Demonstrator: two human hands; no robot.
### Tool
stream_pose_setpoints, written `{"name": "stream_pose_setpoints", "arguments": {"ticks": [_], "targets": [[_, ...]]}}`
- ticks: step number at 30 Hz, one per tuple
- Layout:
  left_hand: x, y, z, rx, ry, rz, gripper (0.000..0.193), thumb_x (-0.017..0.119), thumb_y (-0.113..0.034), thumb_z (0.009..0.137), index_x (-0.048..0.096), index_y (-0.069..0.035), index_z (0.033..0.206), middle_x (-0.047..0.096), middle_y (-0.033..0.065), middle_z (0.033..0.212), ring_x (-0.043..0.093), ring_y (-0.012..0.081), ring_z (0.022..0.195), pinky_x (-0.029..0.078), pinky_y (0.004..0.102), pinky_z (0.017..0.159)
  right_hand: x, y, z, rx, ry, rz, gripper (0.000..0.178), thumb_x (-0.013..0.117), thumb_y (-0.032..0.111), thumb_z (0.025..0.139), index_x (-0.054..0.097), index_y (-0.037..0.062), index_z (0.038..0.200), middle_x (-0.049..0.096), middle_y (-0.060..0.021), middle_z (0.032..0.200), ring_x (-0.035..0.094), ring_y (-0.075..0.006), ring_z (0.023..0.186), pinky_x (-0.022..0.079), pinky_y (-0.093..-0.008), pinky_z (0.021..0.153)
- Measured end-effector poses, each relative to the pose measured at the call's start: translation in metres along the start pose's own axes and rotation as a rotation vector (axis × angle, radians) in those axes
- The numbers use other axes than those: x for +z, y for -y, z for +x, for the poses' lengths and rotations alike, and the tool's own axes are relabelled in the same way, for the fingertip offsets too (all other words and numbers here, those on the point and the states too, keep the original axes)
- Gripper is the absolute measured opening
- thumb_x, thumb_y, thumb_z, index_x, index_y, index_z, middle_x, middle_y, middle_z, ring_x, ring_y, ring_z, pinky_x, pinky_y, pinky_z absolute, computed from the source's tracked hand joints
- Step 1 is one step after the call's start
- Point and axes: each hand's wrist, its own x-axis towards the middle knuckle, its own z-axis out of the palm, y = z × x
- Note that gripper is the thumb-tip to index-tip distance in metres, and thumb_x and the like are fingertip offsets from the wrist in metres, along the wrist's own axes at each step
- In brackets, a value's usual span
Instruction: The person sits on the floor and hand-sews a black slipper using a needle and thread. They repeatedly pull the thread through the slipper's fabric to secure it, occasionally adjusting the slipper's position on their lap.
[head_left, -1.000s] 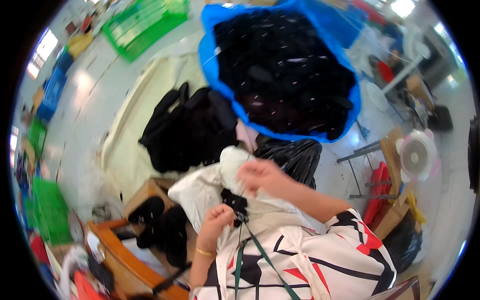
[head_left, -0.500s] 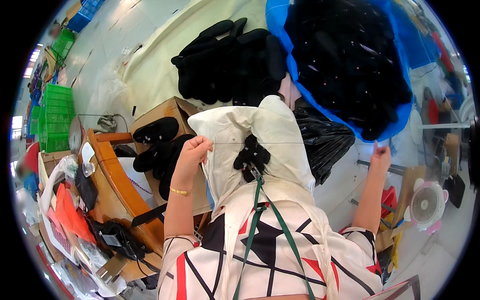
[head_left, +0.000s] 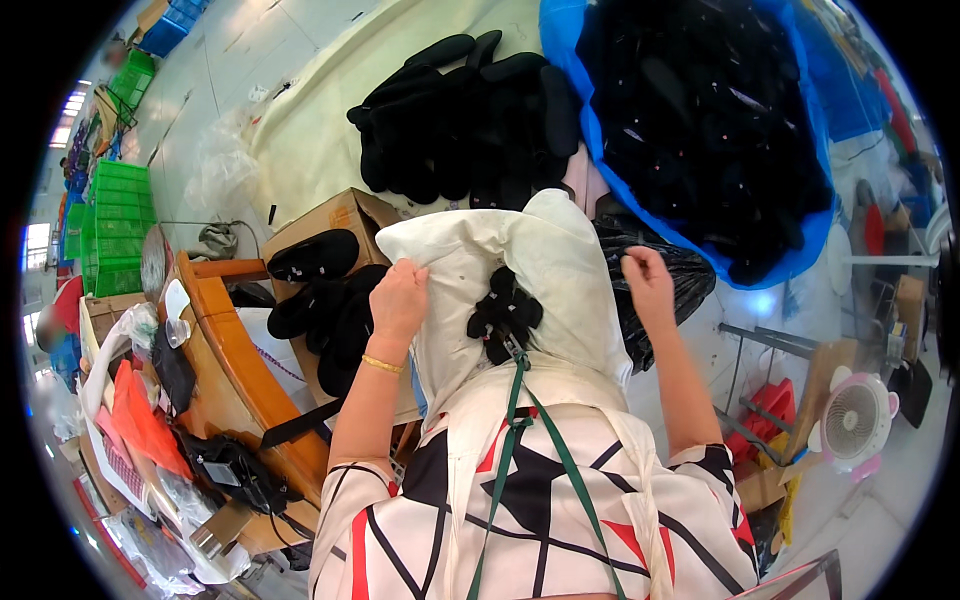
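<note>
My left hand point(head_left: 400, 300) is closed in a pinch over the left side of the white apron point(head_left: 585, 270) on my lap. Over the apron's right edge, near a black plastic bag point(head_left: 685, 275), my right hand point(head_left: 651, 285) has its fingers pinched together. A thin thread ran between the two hands a moment earlier; against the pale cloth I cannot make it out now. Between the hands, a small black cloth bundle point(head_left: 505, 312) lies on the apron at the end of a green lanyard point(head_left: 518, 385).
Black slippers point(head_left: 315, 256) fill a cardboard box point(head_left: 345, 212) beside a wooden stool point(head_left: 235, 345) at left. More black footwear point(head_left: 450, 130) is piled on a cream sheet point(head_left: 310, 130) ahead. A blue sack point(head_left: 592, 130) of black pieces stands far right, a fan point(head_left: 856, 410) at right.
My right hand has come in leftward from the far right to the apron's edge, bringing the hands closer together. The left hand has shifted slightly. The stretched thread no longer shows.
</note>
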Motion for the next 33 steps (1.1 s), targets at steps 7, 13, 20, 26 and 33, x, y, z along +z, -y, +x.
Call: {"name": "stream_pose_setpoints", "arguments": {"ticks": [7,13,20,26,33], "targets": [[-0.014,0.003,0.005,-0.143,-0.055,0.175,0.022,0.062,-0.027,0.090,0.052,-0.007,0.088,0.062,0.0119,0.087,0.064,0.0301,0.084,0.053,0.0431,0.066,0.042,0.023,0.012,-0.172,0.173,-0.273,0.027,0.068,0.011,0.087,0.060,0.0013,0.111,0.060,-0.0125,0.099,0.061,-0.0228,0.086,0.052,-0.0322,0.077],[-0.001,-0.072,0.007,0.103,0.067,-0.088,0.016,0.066,-0.022,0.085,0.061,-0.008,0.090,0.062,0.0089,0.092,0.063,0.0288,0.088,0.054,0.0408,0.070,0.048,0.021,0.007,-0.159,0.157,-0.299,0.026,0.066,0.010,0.087,0.060,0.0013,0.111,0.061,-0.0127,0.098,0.062,-0.0238,0.085,0.052,-0.0328,0.077],[0.027,-0.073,0.019,0.111,0.152,-0.269,0.018,0.068,-0.021,0.084,0.060,-0.005,0.082,0.062,0.0074,0.083,0.063,0.0268,0.077,0.051,0.0397,0.064,0.038,0.043,-0.004,-0.190,0.110,-0.313,0.022,0.064,0.007,0.089,0.062,0.0001,0.110,0.063,-0.0130,0.098,0.063,-0.0228,0.084,0.051,-0.0315,0.077],[-0.006,-0.064,0.031,-0.381,0.128,-1.320,0.016,0.069,-0.019,0.091,0.061,-0.006,0.085,0.056,-0.0047,0.070,0.050,0.0042,0.059,0.039,0.0202,0.052,0.064,0.073,-0.017,-0.102,0.246,-0.018,0.022,0.065,0.011,0.093,0.062,-0.0002,0.111,0.063,-0.0054,0.097,0.059,-0.0123,0.084,0.049,-0.0259,0.077],[-0.024,-0.095,0.010,-0.442,0.029,-1.685,0.013,0.065,-0.020,0.095,0.062,-0.007,0.095,0.064,-0.0012,0.080,0.050,0.0022,0.058,0.039,0.0173,0.051,0.125,0.116,-0.030,0.350,0.542,0.594,0.026,0.059,0.021,0.099,0.058,0.0016,0.117,0.062,-0.0017,0.103,0.056,-0.0069,0.091,0.048,-0.0227,0.082]]}}
